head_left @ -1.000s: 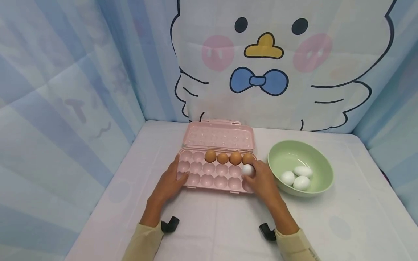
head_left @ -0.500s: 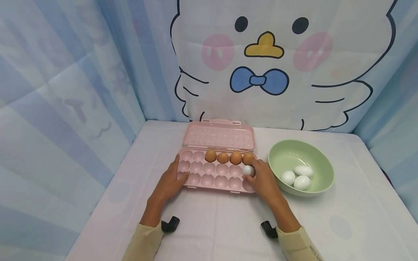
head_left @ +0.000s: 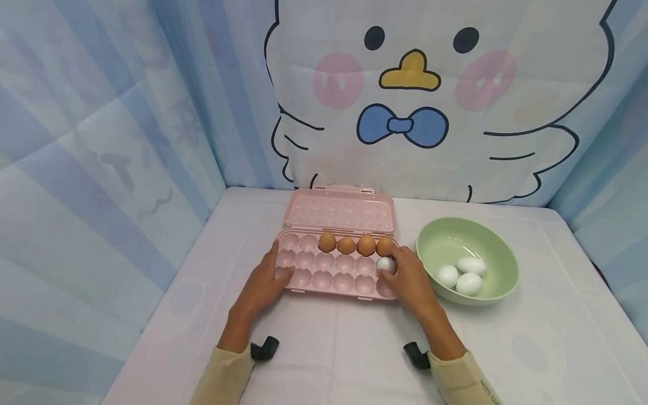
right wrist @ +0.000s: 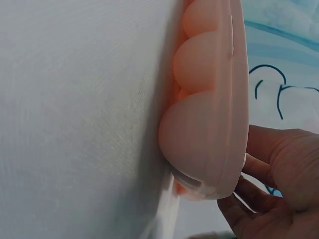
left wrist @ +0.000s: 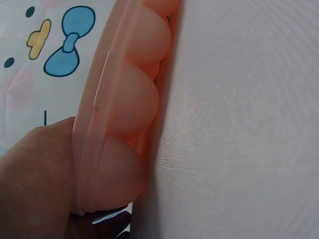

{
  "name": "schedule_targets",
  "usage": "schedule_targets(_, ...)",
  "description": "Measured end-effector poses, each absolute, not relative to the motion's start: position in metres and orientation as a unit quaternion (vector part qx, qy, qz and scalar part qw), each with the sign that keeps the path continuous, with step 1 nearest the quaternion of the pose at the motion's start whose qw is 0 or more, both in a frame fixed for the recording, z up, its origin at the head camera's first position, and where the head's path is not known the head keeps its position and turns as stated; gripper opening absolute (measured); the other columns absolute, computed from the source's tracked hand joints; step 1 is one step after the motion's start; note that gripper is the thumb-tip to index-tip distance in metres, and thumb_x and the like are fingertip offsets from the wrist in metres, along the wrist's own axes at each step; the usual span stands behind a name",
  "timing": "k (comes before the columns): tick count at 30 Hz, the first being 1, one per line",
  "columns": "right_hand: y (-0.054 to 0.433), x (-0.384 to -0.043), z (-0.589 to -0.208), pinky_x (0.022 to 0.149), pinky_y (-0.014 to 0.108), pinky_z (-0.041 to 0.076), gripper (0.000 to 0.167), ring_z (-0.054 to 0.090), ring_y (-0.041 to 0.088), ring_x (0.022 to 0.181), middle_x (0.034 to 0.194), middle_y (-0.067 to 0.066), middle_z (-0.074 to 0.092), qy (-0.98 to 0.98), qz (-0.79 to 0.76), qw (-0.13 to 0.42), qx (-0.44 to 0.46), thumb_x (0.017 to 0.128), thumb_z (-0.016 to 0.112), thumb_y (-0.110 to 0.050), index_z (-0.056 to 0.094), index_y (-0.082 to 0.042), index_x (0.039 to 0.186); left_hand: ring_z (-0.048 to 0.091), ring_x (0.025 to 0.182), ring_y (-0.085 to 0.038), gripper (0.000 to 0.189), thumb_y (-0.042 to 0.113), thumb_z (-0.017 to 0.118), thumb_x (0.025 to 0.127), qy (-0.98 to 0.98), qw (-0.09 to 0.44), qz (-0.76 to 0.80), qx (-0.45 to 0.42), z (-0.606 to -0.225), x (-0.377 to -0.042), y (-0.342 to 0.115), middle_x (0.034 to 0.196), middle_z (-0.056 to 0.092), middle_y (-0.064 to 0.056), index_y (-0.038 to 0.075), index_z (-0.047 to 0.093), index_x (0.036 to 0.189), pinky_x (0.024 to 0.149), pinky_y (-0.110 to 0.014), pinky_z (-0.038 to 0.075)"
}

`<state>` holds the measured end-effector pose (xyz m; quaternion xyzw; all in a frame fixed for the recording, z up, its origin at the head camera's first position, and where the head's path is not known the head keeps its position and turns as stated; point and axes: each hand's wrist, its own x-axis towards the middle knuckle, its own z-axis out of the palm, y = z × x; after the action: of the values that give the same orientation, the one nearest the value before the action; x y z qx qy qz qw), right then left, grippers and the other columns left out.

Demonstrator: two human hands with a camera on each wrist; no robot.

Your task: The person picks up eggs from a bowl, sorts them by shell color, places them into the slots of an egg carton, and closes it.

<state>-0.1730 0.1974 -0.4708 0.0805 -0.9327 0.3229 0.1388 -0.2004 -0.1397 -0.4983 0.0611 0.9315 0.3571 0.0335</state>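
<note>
A pink egg carton [head_left: 333, 282] lies with its lid [head_left: 339, 211] folded back on the table. My left hand [head_left: 260, 286] grips its left end, the thumb over the near left corner and the fingers along the side. With my right hand [head_left: 411, 281] I hold a white egg [head_left: 386, 264] between thumb and fingers; it sits in the rightmost cup of the middle row. Several brown eggs [head_left: 346, 245] fill the right part of the back row. In the right wrist view the carton's wall [right wrist: 234, 114] hides the egg.
To the right of the carton stands a green bowl [head_left: 498, 247] with 3 white eggs [head_left: 469, 284] in it. A white cloth [head_left: 324, 349] covers the table. Behind hangs a curtain [head_left: 344, 152] printed with a cartoon bird.
</note>
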Motion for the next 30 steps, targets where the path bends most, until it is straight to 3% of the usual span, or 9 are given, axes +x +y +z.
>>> schedule_targets(13,0.195,-0.17,-0.454,0.081,0.05,0.051,0.034,0.061,0.036,0.089,0.102,0.02,0.064,-0.935,0.313,0.148,0.075,0.082,0.083,-0.004,0.069,0.006,0.111,0.026,0.153,-0.035,0.087,0.043,0.056,0.102,0.932,0.033,0.357,0.063,-0.5,-0.201,-0.14,0.169,0.024,-0.015,0.014,0.007,0.168,0.12,-0.054,0.024)
schedule_targets(16,0.198,-0.168,-0.446,0.084,0.051,0.052,0.036,0.063,0.037,0.095,0.106,0.021,0.065,-0.935,0.312,0.154,0.069,0.084,0.082,-0.004,0.068,0.006,0.115,0.025,0.153,-0.035,0.087,0.044,0.055,0.102,0.932,0.039,0.354,0.059,-0.499,-0.201,-0.14,0.169,0.023,-0.014,0.015,0.006,0.168,0.12,-0.054,0.024)
schedule_targets(24,0.232,-0.163,-0.43,0.088,0.054,0.052,0.031,0.062,0.04,0.106,0.115,0.022,0.064,-0.932,0.323,0.158,0.041,0.092,0.076,-0.007,0.067,0.003,0.119,0.024,0.153,-0.035,0.086,0.045,0.053,0.102,0.934,0.04,0.349,0.055,-0.498,-0.201,-0.139,0.17,0.022,-0.013,0.016,0.006,0.168,0.12,-0.053,0.024)
schedule_targets(30,0.27,-0.156,-0.423,0.09,0.059,0.051,0.037,0.06,0.043,0.111,0.122,0.025,0.062,-0.943,0.3,0.145,0.021,0.096,0.075,-0.013,0.064,0.005,0.126,0.026,0.152,-0.037,0.086,0.042,0.054,0.103,0.932,0.04,0.355,0.061,-0.497,-0.201,-0.14,0.169,0.022,-0.015,0.014,0.006,0.168,0.12,-0.054,0.024)
